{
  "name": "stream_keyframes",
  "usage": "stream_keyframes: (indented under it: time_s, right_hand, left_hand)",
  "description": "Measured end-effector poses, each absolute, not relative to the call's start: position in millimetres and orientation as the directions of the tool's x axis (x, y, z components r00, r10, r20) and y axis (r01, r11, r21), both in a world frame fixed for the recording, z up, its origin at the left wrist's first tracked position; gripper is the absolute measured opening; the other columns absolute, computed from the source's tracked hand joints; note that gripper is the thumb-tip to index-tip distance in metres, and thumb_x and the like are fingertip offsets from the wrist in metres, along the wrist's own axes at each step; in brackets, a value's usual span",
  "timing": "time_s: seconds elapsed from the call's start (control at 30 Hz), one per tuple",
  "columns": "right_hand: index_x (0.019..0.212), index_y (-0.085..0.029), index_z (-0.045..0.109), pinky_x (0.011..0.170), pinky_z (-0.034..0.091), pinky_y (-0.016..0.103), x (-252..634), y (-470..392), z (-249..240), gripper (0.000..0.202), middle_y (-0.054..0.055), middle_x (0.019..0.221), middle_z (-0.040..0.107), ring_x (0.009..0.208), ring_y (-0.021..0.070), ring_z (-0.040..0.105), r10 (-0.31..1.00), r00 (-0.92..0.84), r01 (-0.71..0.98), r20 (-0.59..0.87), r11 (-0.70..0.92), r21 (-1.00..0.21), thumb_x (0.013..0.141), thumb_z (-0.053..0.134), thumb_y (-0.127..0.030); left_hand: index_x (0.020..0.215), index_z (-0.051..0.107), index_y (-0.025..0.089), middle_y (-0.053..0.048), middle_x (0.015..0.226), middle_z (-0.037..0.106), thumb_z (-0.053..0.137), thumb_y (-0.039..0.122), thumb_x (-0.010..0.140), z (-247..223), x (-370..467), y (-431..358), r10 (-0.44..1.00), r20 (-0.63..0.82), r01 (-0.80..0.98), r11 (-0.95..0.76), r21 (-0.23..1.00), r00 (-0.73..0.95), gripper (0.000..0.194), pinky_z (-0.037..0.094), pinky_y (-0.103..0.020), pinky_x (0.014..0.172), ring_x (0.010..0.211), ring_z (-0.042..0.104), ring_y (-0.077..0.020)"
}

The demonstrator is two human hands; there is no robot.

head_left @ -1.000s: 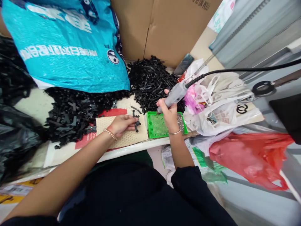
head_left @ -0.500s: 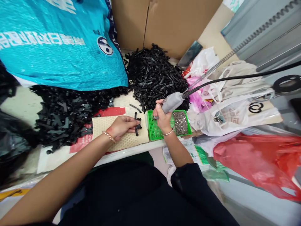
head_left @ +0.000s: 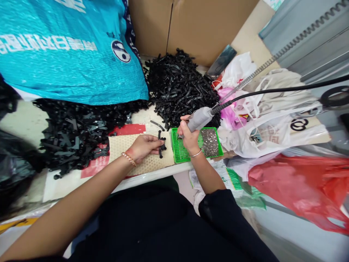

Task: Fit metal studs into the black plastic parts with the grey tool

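My left hand [head_left: 145, 147] pinches a small black plastic part [head_left: 160, 150] with knobbed ends, above the right end of a cream dimpled mat [head_left: 127, 142]. My right hand [head_left: 189, 137] is wrapped round a grey electric screwdriver [head_left: 201, 118], which tilts down to the left; its tip is hidden by the hand. Beneath the right hand is a green perforated tray [head_left: 178, 156]. Small silvery screws [head_left: 209, 142] are heaped in the tray's right part, and more lie scattered among its holes.
Black parts form one pile [head_left: 180, 87] behind the tray and another [head_left: 73, 134] at left, under a blue sack [head_left: 73, 54]. A black cable [head_left: 272, 89] and a coiled cord [head_left: 283, 49] run off right. Plastic bags [head_left: 272, 131] crowd the right side.
My left hand and the black part have shifted slightly to the right, and the mat has slid a little the same way. My right hand keeps its grip on the screwdriver over the tray.
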State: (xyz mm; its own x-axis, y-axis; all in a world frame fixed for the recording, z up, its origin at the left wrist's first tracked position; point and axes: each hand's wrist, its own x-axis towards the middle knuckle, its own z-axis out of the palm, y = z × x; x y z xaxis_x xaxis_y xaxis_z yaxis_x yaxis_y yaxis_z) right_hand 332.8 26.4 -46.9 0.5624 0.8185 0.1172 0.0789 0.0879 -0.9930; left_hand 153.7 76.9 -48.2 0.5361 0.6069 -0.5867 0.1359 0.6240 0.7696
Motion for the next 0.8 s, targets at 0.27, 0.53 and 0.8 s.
stream_keyframes:
  time_s: [0.27,0.53,0.8]
  right_hand:
    - [0.091,-0.027,0.052,0.048,0.041,0.029,330,25,-46,0.043,-0.006,0.062,0.044,0.049,0.01,0.04,0.84,0.533,0.084,0.102,0.067,-0.994,0.076,0.066,-0.064]
    - [0.111,-0.029,0.05,0.051,0.037,0.028,326,26,-16,0.045,-0.01,0.056,0.03,0.047,0.0111,0.036,0.72,0.664,0.058,0.203,0.221,-0.974,0.083,0.059,-0.062]
    - [0.1,-0.028,0.053,0.048,0.031,0.024,286,41,3,0.038,-0.013,0.05,0.027,0.042,0.0076,0.028,0.783,0.596,-0.193,0.177,0.354,-0.915,0.081,0.065,-0.058]
  left_hand:
    - [0.066,0.072,0.012,-0.006,0.07,0.073,0.095,0.032,0.055,-50,154,77,0.607,-0.583,0.139,0.619,0.773,0.539,0.033,0.059,-0.025,0.06,0.059,0.066,-0.013]
    - [0.066,0.071,0.011,-0.006,0.066,0.071,0.097,0.028,0.051,-52,154,78,0.593,-0.577,0.112,0.636,0.763,0.562,0.035,0.059,-0.024,0.057,0.056,0.065,-0.0121]
    - [0.063,0.068,0.011,-0.003,0.062,0.069,0.098,0.029,0.049,-49,154,78,0.593,-0.569,0.123,0.623,0.772,0.57,0.038,0.058,-0.024,0.057,0.055,0.063,-0.011]
